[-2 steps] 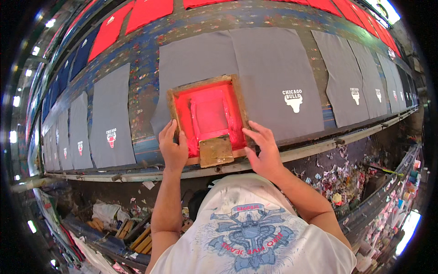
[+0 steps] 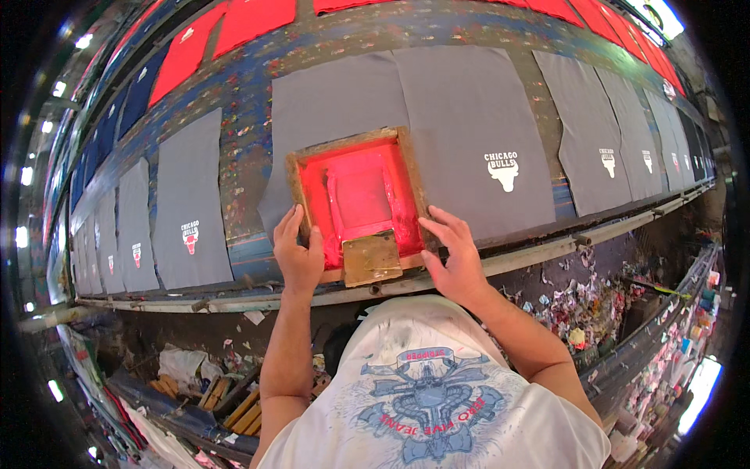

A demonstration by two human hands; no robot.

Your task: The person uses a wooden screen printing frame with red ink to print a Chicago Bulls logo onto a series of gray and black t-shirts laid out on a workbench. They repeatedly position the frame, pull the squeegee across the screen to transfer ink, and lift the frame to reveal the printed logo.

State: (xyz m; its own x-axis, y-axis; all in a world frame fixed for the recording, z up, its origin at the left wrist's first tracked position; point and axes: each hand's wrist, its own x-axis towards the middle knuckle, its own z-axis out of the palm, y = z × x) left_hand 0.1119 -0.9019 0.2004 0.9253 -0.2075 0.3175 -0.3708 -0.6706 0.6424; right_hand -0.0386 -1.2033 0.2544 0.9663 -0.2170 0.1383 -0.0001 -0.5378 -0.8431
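Presently held: one wooden-framed screen (image 2: 412, 168), red-inked within, lying on the worktop (image 2: 246, 148) over the near end of a grey panel (image 2: 332, 98). Orientation: long axis running away from the person, far end leaning slightly left; the paler window inside follows the same line.

Accessory: one brown block (image 2: 371, 258), at the near end, overlapping the near rail.

Left hand (image 2: 298, 254): grasping the screen's left rail near the near corner, fingers pointing away, thumb inward. Right hand (image 2: 457, 262): grasping the right rail opposite, fingers angled inward to the left.

Surroundings: one grey panel with white print (image 2: 478, 109), just right; one grey panel with red-and-white print (image 2: 191, 172), well left, both prints upright to the person; red panels (image 2: 254, 23) along the far side.
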